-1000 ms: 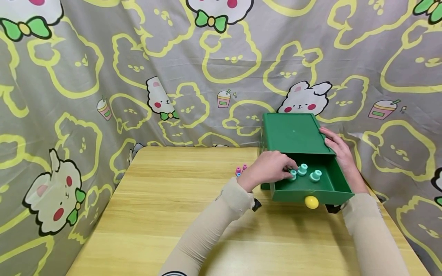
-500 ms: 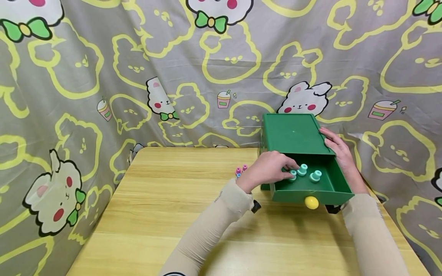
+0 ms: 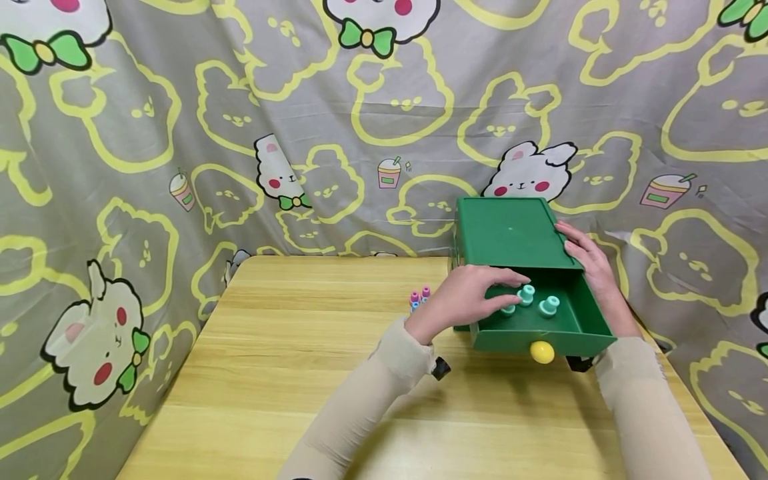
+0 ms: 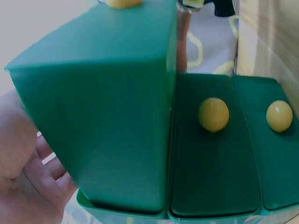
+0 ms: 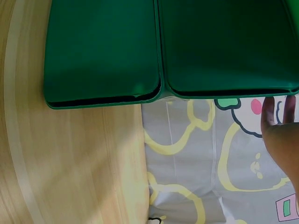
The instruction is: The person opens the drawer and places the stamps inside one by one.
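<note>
In the head view a green drawer cabinet (image 3: 507, 230) has its top drawer (image 3: 576, 341) pulled out. Inside stand turquoise flanged pegs: a left peg (image 3: 507, 311) partly covered by the thumb, a middle peg (image 3: 527, 295) and a right peg (image 3: 549, 307). My left hand (image 3: 459, 297) reaches over the drawer's left wall, thumb and forefinger spread apart at the middle peg. My right hand (image 3: 591, 261) rests with straight fingers against the cabinet's upper right side. The drawer's outer wall (image 4: 103, 135) hides the left fingertips in the left wrist view.
A yellow knob (image 3: 542, 352) sticks out from the drawer front. Two lower drawers, each with a yellow knob (image 4: 214, 115), are closed. Small pink and blue pegs (image 3: 415, 297) stand on the wooden table (image 3: 288, 347) behind my left wrist. A patterned curtain (image 3: 336, 200) hangs behind.
My left thumb and forefinger have come away from the left peg, spread, and shifted right to the middle peg. The right hand and the drawer have stayed still.
</note>
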Action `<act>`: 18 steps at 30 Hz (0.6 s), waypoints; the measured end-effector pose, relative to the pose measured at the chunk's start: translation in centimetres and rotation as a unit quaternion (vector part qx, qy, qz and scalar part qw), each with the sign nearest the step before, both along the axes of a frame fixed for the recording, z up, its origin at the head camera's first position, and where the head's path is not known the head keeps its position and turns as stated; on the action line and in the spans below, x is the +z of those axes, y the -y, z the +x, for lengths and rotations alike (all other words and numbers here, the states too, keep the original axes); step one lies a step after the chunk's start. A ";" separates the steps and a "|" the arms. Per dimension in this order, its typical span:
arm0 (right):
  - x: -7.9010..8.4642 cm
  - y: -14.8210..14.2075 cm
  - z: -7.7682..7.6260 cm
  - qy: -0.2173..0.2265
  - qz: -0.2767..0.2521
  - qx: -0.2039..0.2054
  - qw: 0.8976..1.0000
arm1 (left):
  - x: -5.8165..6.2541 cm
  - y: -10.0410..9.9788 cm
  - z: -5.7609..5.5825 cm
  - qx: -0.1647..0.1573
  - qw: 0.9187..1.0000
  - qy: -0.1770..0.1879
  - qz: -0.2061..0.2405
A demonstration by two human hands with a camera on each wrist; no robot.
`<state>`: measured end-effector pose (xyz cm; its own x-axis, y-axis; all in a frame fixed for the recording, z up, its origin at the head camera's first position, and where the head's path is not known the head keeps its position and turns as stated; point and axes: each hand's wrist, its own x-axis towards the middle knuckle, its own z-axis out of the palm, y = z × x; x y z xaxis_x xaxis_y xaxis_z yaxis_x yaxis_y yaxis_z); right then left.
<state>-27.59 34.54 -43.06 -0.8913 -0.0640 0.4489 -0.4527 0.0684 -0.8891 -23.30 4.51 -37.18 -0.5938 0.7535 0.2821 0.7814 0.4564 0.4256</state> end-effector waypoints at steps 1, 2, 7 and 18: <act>0.0 0.0 0.0 0.001 0.002 0.000 1.000 | 0.1 0.1 0.3 -0.003 1.000 -0.006 0.008; 0.1 0.0 0.0 0.001 0.003 0.000 1.000 | 0.2 0.3 0.6 -0.007 1.000 -0.018 0.017; 0.2 0.0 -0.1 -0.008 0.005 0.003 1.000 | 0.5 0.7 2.5 -0.049 0.992 -0.084 0.086; 0.1 -0.1 0.1 0.012 0.041 -0.026 0.999 | -0.5 0.4 7.2 -0.130 0.957 -0.219 0.136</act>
